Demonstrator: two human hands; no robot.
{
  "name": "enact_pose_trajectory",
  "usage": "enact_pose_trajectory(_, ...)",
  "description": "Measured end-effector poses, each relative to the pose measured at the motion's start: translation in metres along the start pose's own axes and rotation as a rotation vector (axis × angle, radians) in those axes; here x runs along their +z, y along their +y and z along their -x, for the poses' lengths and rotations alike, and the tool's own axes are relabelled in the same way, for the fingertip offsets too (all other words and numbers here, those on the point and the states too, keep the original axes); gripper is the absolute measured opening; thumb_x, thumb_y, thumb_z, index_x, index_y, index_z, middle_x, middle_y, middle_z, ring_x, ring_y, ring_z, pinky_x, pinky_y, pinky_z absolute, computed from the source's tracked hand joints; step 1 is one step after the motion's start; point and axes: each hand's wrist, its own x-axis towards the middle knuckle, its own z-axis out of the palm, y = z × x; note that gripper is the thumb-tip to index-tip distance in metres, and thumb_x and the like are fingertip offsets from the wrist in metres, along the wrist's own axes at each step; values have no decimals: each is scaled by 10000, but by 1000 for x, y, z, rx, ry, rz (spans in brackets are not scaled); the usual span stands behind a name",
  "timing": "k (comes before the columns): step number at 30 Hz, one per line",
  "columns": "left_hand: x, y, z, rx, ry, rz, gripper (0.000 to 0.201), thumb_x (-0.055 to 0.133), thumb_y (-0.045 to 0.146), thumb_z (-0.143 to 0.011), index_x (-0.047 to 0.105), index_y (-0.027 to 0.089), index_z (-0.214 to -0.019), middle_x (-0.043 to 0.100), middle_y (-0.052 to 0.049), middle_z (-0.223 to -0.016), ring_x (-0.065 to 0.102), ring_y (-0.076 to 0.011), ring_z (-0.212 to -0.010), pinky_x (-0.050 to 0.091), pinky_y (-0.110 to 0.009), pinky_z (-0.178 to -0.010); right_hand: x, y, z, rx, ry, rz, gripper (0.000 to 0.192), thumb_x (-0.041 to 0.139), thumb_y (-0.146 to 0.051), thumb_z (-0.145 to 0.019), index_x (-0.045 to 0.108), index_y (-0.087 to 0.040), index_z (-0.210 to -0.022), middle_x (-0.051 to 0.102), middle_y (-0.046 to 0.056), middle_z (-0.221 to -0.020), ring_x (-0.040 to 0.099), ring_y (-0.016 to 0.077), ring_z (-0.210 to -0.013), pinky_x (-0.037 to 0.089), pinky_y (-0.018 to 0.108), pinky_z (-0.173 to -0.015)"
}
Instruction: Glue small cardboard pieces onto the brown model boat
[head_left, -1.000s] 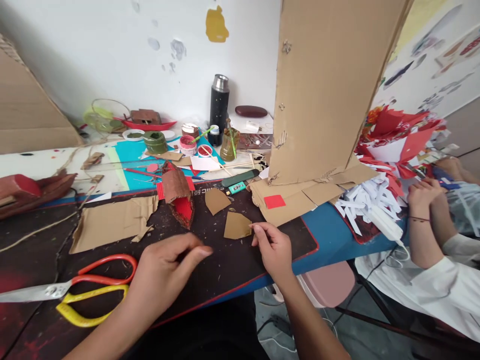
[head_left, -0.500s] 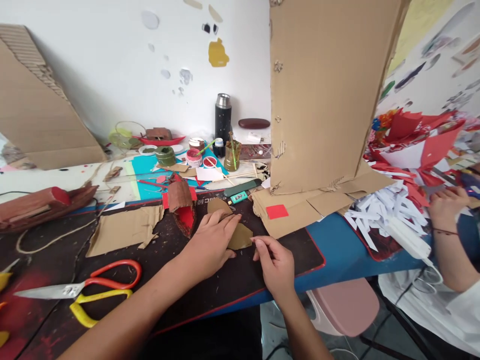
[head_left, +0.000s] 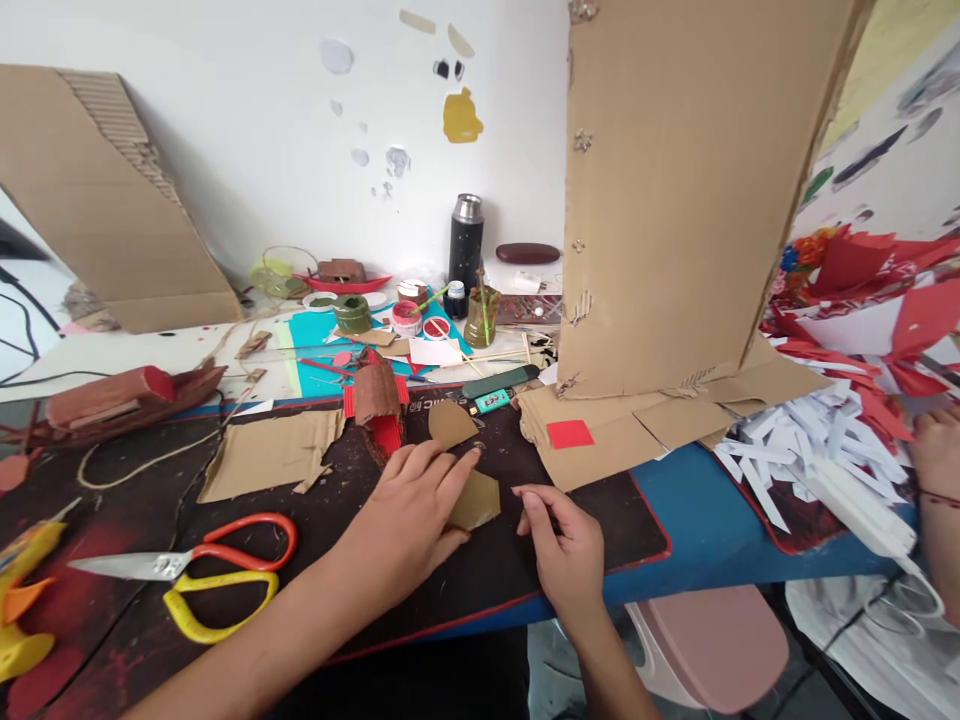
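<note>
My left hand (head_left: 416, 505) lies over a small olive-brown cut piece of card (head_left: 480, 502), fingers stretched out and partly covering it. Just to the right, apart from that piece, is my right hand (head_left: 564, 545), thumb and index finger pinched; anything between the fingertips is too small to make out. Another brown card piece (head_left: 452, 423) lies beyond my left fingers. A small brown and red boat model (head_left: 377, 400) stands behind my left hand. Scissors with red and yellow handles (head_left: 217, 572) lie open beside my left forearm.
A tall cardboard panel (head_left: 690, 200) stands at the back right on flat cardboard with a red square (head_left: 570, 433). Paint jars (head_left: 352, 314) and a black thermos (head_left: 466, 240) stand behind. White paper strips (head_left: 817, 450) and another person's arm (head_left: 937, 470) are at the right.
The view has shifted, so the scene sits further right. My right fingertips have come away from the edge of the olive-brown card piece. My left hand stays on it.
</note>
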Motion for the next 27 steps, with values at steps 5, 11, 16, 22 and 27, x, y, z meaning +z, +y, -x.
enact_pose_trajectory(5,0,-14,14,-16,16,-16,1064,902,444,-982,301,245,-1837,746,-180,-1554,619,-401,-1487,485,-558,-1250,1,0,-1,-18,-6,16,319,668,-401,-1133,910,-234,-1008,751,4,-630,748,209,-561,642,283,-613)
enact_pose_trajectory(11,-19,-31,27,-42,65,52,955,808,565,-1048,345,289,-1837,701,-167,-1649,581,-397,-1563,514,-569,-1265,2,-1,0,-37,7,23,299,665,-356,-1128,908,-234,-1005,747,-4,-614,753,206,-549,638,274,-601)
enact_pose_trajectory(16,-52,-64,46,-119,118,98,646,672,589,-1114,614,282,-1679,734,-137,-1612,613,-376,-1545,517,-522,-1280,2,-1,0,-59,7,31,279,667,-328,-1125,900,-237,-1003,750,-11,-618,756,202,-545,631,268,-598)
enact_pose_trajectory(22,-81,-145,71,-361,53,-54,760,762,674,-1008,682,214,-1608,785,-150,-1503,668,-445,-1460,490,-632,-1276,3,0,0,-87,-9,41,250,673,-284,-1122,893,-231,-1016,771,-16,-644,764,185,-556,623,251,-608)
enact_pose_trajectory(27,-67,-198,81,-404,-218,-103,921,824,495,-902,551,240,-1744,584,-166,-1792,488,-493,-1686,449,-644,-1311,4,-1,0,-109,1,62,249,668,-267,-1123,888,-227,-1014,773,-27,-646,767,169,-554,612,228,-605)
